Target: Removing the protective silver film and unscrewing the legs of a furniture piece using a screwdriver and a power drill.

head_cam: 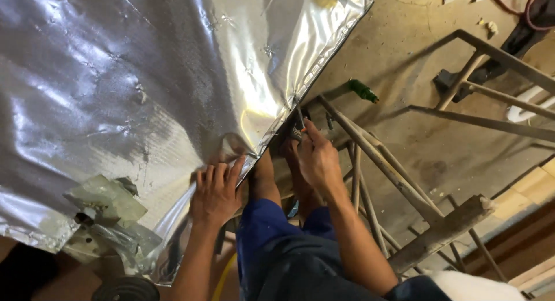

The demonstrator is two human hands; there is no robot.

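Observation:
A large sheet of shiny silver foil-faced insulation fills the left and top of the head view. My left hand lies flat on its lower edge, fingers spread, pressing the sheet down. My right hand is closed around a small metal tool held against the sheet's folded edge, just right of the left hand. My knees in blue trousers sit below both hands.
A metal frame of grey bars runs under and right of my hands. A green bottle lies on the dusty concrete floor. A crumpled clear plastic piece rests on the sheet's lower left. A roll sits at the bottom.

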